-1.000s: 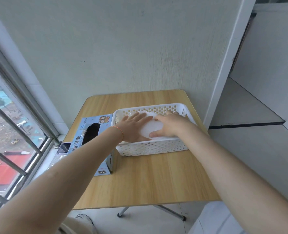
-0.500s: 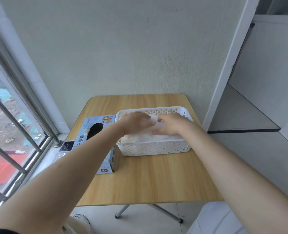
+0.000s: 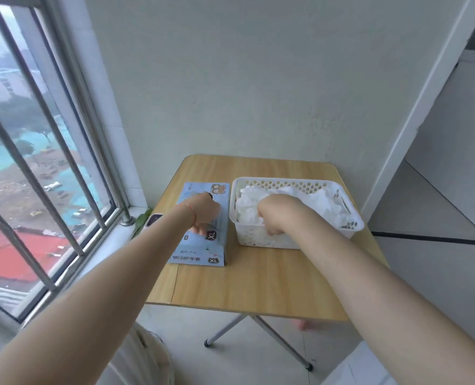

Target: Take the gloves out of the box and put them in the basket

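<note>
White gloves heaped in perforated plastic basket at table's far right corner; pile fills it near rim. Right hand knuckles-down in heap at basket's near wall, fingers buried; grip cannot be told; likely pressing pile down for room. Left hand over slot of blue glove box by table's left edge, fingers curled downward, likely reaching for next glove; none seen held. Wooden table carries both; phone on window sill beyond left edge.

A wooden folding table stands against the wall, with a phone on the windowsill at left.
</note>
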A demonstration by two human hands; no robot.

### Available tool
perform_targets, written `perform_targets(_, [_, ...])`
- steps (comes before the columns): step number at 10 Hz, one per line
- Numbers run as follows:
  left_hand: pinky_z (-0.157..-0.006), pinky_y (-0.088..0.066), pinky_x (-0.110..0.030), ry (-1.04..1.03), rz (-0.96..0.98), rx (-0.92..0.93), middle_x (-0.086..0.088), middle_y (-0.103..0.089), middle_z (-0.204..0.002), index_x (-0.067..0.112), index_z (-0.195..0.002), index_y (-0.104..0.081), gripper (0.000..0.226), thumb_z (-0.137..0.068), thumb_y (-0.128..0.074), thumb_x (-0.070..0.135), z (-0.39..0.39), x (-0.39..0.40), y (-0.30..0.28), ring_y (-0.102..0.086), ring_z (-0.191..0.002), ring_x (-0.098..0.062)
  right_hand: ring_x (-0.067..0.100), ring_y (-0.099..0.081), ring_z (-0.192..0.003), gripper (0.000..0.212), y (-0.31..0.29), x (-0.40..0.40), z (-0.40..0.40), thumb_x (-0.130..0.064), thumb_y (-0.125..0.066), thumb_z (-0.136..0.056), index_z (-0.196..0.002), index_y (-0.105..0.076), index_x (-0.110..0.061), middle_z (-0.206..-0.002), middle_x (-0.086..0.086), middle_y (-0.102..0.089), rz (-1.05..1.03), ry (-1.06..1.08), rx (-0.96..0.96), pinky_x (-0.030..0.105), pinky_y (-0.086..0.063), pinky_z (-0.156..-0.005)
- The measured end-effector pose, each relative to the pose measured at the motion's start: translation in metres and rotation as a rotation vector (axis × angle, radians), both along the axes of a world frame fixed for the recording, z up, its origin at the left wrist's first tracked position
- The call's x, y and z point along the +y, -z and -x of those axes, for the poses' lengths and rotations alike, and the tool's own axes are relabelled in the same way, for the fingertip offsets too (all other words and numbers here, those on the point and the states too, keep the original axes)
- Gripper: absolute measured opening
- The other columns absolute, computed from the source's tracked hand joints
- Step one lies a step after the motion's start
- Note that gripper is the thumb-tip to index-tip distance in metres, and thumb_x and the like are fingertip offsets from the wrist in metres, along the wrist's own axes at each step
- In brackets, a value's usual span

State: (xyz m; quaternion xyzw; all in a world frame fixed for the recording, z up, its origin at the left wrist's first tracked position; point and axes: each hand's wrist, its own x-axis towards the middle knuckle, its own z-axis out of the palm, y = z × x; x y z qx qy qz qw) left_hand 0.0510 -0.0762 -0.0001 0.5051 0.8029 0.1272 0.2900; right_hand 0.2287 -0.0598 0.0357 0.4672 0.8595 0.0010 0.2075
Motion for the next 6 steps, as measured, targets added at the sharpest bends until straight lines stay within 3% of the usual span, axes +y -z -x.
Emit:
perform_targets(1, [-0.044,-0.046,-0.024,0.022,-0.020,-0.027,-0.013,-0.059,-0.064,0.007,-0.087,-0.044,0.009,-0.092,-0.036,0.007,0.001,0.006,0.011,-0.061,-0.048,-0.024,0.017,-0.044,-0.067,0.015,0.008,0.001,0.008,0.001,-0.054,-0.085,-0.086,-0.055,-0.013,-0.076,-0.001,-0.045,-0.029,0.009,-0.013,0.025,-0.035,-0.054])
perform_targets(2, [-0.048,-0.043,-0.028,0.086,-0.078,0.112,-0.008,-0.051,-0.065,0.012,-0.073,-0.037,0.021,-0.090,-0.035,0.001,0.001,0.013,0.013,-0.057,-0.058,-0.026,0.020,-0.046,-0.074,0.017,0.015,0.009,0.011,0.002,-0.056,-0.085,-0.075,-0.047,-0.010,-0.070,0.000,-0.038,-0.069,0.023,0.033,0.026,-0.035,-0.057])
perform_targets(3, [-0.046,-0.023,-0.027,0.065,-0.159,0.157,-0.003,-0.033,-0.065,0.010,-0.072,-0.027,0.021,-0.084,-0.034,-0.006,0.001,0.025,0.016,-0.030,-0.054,-0.018,0.020,-0.048,-0.078,0.022,0.021,0.018,0.010,0.005,-0.055,-0.082,-0.092,-0.057,-0.014,-0.069,-0.001,-0.039,-0.189,-0.022,0.109,0.028,-0.037,-0.065])
perform_targets(4, [-0.046,-0.021,-0.028,0.007,-0.235,0.129,-0.002,-0.029,-0.064,0.003,-0.069,-0.039,0.018,-0.084,-0.034,-0.007,0.001,0.041,0.018,-0.026,-0.054,-0.017,0.021,-0.047,-0.075,0.031,0.025,0.030,0.007,0.010,-0.053,-0.078,-0.101,-0.062,-0.009,-0.071,0.000,-0.040,-0.249,-0.049,0.161,0.030,-0.037,-0.063])
perform_targets(5, [-0.046,-0.020,-0.027,-0.027,-0.310,0.126,-0.002,-0.029,-0.064,0.015,-0.064,-0.026,0.031,-0.082,-0.035,-0.008,0.001,0.057,0.023,-0.026,-0.054,-0.017,0.022,-0.048,-0.073,0.036,0.031,0.040,0.007,0.012,-0.054,-0.073,-0.100,-0.063,-0.010,-0.080,0.002,-0.046,-0.298,-0.055,0.214,0.029,-0.035,-0.059])
perform_targets(6, [-0.047,-0.020,-0.027,-0.045,-0.329,0.127,-0.002,-0.031,-0.064,0.015,-0.063,-0.026,0.031,-0.081,-0.036,-0.008,0.003,0.065,0.028,-0.028,-0.054,-0.017,0.022,-0.049,-0.071,0.036,0.036,0.044,0.007,0.013,-0.055,-0.072,-0.097,-0.063,-0.011,-0.084,0.003,-0.047,-0.323,-0.080,0.242,0.029,-0.034,-0.055])
